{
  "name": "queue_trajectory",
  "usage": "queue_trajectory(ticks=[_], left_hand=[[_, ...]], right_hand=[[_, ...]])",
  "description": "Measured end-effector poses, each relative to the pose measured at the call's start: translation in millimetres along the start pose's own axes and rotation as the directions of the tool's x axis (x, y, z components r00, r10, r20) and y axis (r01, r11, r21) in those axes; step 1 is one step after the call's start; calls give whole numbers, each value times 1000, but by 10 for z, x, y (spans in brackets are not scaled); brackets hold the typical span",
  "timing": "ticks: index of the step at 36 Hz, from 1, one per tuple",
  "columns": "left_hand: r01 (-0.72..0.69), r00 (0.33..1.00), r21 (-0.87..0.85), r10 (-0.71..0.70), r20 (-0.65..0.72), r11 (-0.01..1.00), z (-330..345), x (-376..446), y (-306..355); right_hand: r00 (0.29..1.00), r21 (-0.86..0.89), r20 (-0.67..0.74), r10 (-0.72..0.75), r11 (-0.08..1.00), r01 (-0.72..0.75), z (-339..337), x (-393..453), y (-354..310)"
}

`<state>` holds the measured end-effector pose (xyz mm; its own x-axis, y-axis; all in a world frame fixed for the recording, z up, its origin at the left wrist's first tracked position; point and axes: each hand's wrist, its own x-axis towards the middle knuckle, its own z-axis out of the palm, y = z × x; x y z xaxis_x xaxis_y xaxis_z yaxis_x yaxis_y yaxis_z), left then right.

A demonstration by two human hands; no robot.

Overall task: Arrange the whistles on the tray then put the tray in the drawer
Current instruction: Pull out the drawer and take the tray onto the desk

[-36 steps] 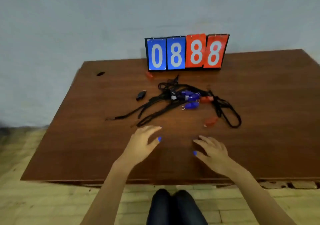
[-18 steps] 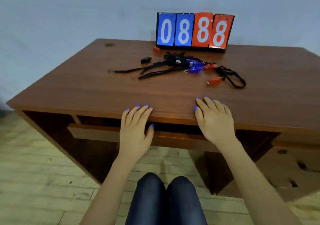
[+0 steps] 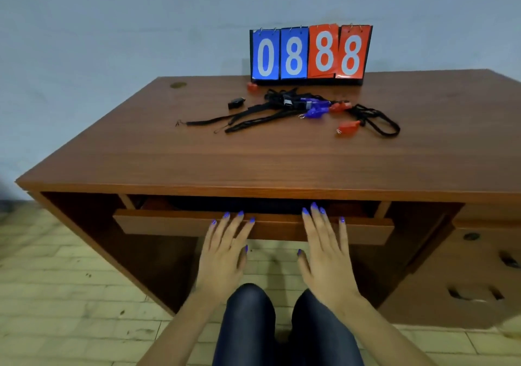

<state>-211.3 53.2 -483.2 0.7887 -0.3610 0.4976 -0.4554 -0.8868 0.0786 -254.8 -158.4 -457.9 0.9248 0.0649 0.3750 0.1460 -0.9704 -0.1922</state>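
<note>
Both arms are bare from the bottom edge of the picture up to the wrists, with no sleeves, watch or bracelet showing. The left hand and the right hand have long, pointed nails painted a glossy violet-blue on every finger and thumb. Below the hands, two knees are covered in tight, dark navy fabric with a faint sheen.
</note>
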Motion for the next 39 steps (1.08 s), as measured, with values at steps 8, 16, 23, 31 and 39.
queue_trajectory(ticks=[8, 16, 23, 31, 39], left_hand=[[201, 970, -36, -204, -134, 979, -65, 282, 133], [246, 949, -6, -242, -203, 969, -91, 17, 279], [156, 987, 83, -152, -43, 984, -541, -352, 356], [61, 995, -78, -54, 84, 995, -1003, -601, 377], [-37, 933, -259, 126, 337, 965, -1352, -731, 317]], right_hand=[[999, -83, -22, 23, 996, -25, 75, 51, -45], [987, -31, -115, 117, 992, -121, 87, -212, -276], [983, -16, -159, 94, 995, -98, -52, -679, -364], [964, 228, -172, 203, 960, -161, -456, -1026, -591], [989, 266, -64, 135, 957, -114, -919, -737, -261]])
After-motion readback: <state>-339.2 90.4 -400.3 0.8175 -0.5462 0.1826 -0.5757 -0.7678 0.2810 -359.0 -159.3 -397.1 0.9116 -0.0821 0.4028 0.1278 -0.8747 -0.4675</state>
